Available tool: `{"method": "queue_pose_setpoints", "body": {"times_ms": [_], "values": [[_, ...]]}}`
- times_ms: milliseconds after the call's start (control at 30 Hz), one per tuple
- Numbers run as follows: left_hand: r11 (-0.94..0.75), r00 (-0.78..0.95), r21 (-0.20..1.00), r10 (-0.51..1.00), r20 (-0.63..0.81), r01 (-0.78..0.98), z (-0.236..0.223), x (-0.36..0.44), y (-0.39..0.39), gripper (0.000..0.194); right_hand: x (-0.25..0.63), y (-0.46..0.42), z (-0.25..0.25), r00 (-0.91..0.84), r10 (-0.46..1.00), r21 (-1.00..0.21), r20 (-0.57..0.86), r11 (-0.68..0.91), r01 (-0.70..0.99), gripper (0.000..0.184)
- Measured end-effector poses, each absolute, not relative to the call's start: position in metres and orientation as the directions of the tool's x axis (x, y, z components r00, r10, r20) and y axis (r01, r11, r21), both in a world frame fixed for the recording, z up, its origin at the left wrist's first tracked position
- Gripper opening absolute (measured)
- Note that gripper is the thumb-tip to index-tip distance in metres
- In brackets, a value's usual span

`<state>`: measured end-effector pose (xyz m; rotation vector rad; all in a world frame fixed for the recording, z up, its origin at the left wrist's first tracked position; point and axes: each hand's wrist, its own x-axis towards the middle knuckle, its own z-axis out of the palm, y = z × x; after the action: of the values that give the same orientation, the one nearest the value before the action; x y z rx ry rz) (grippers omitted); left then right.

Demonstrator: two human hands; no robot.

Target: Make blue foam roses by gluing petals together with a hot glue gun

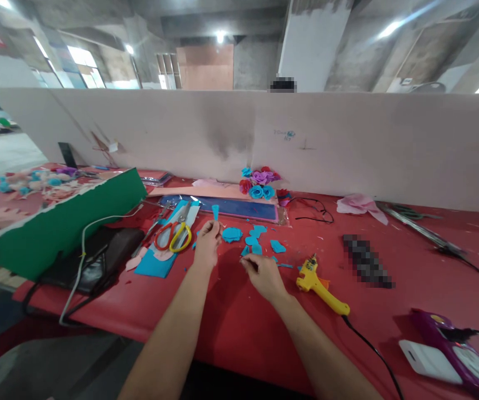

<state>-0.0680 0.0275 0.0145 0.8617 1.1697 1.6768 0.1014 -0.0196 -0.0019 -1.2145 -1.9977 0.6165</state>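
Observation:
My left hand [208,244] is closed in a pinch on the lower end of a small rolled blue paper petal [215,211], which stands upright and flares at the top. Close to the table, my right hand [263,272] has thumb and fingertips together; whether anything lies between them is too small to tell. Just beyond the right fingertips are loose blue paper petals [253,241]. A stack of rounded blue petals [231,234] sits between the two hands. Left of my left hand, scissors [173,236] with red and yellow handles rest on folded blue paper [156,264].
A yellow glue gun [320,290] with a black cord lies right of my right hand. Beyond are paper flowers [261,183] and glasses [317,210]. A green panel [68,225] stands left over a black bag [110,261]. A purple power strip [458,347] is front right.

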Motion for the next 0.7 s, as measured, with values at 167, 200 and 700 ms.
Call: {"method": "queue_pose_setpoints", "body": {"times_ms": [167, 200, 700], "values": [[0.024, -0.348, 0.835, 0.915, 0.203, 0.549, 0.001, -0.069, 0.036, 0.009, 0.102, -0.021, -0.004, -0.389, 0.86, -0.617, 0.329, 0.508, 0.601, 0.02], [0.057, -0.328, 0.757, 0.921, 0.213, 0.651, -0.001, -0.068, 0.038, 0.012, 0.102, -0.022, -0.004, -0.412, 0.849, -0.597, 0.331, 0.527, 0.605, 0.02], [0.061, -0.199, 0.573, 0.963, 0.182, 0.817, -0.012, -0.062, 0.046, 0.013, 0.102, -0.023, -0.006, -0.49, 0.797, -0.466, 0.353, 0.604, 0.647, 0.021]]}}
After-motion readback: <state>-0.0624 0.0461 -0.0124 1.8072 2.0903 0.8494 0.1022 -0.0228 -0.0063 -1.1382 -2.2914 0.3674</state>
